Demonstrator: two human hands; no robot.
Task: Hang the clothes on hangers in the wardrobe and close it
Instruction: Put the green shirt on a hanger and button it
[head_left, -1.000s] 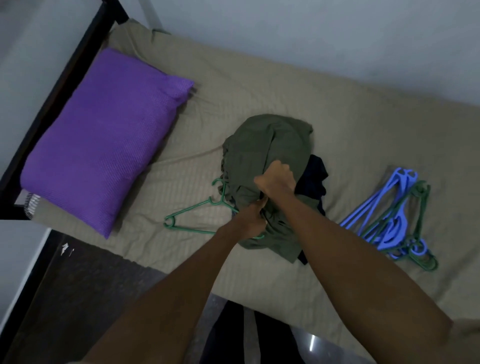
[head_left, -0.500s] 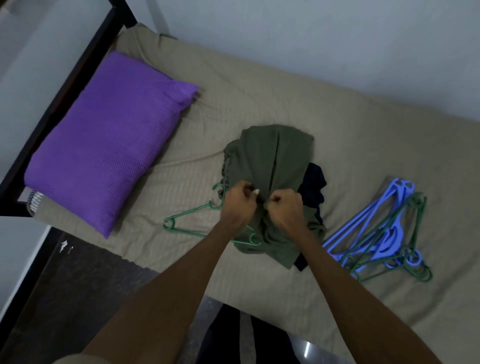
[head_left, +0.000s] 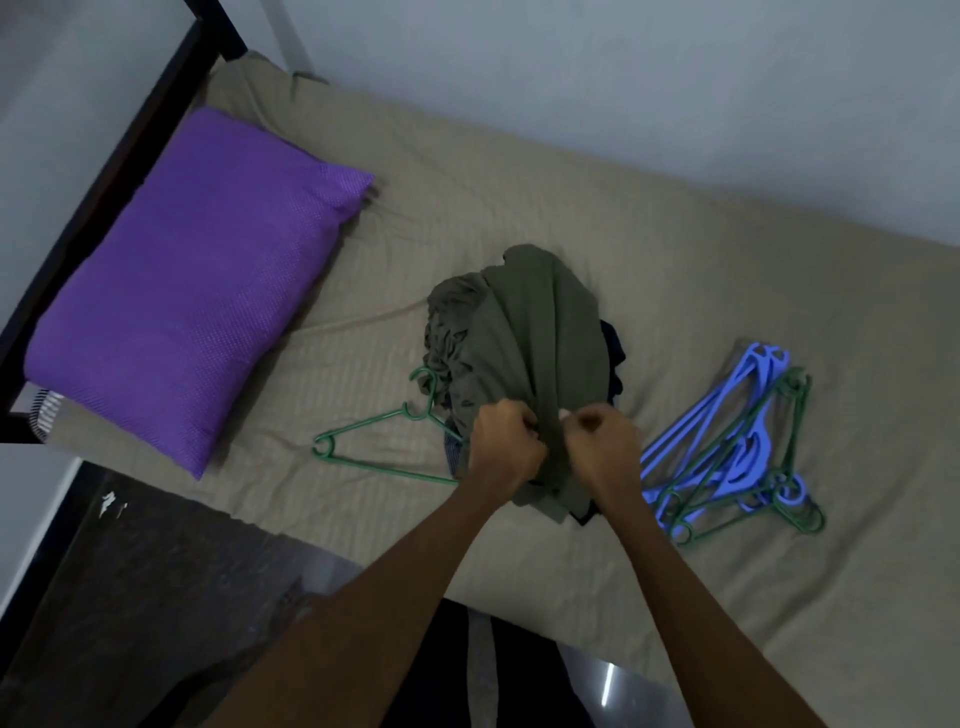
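An olive green garment (head_left: 524, 338) lies bunched in the middle of the bed, pulled up at its near edge. My left hand (head_left: 501, 449) and my right hand (head_left: 602, 441) grip that near edge side by side, fingers curled into the cloth. A dark navy garment (head_left: 613, 353) peeks out from under the olive one on the right. A green hanger (head_left: 384, 441) lies on the sheet to the left, its right part hidden under the cloth and my left hand. A pile of several blue and green hangers (head_left: 737, 447) lies to the right.
A purple pillow (head_left: 192, 286) sits at the left end of the bed, against the black metal frame (head_left: 104, 171). The tan sheet (head_left: 571, 218) runs to a grey wall behind. Dark floor (head_left: 130, 582) lies below the bed's near edge.
My right hand came off the top of the garment and joined my left at the near edge; both now pull the olive cloth up and toward me, stretching it.
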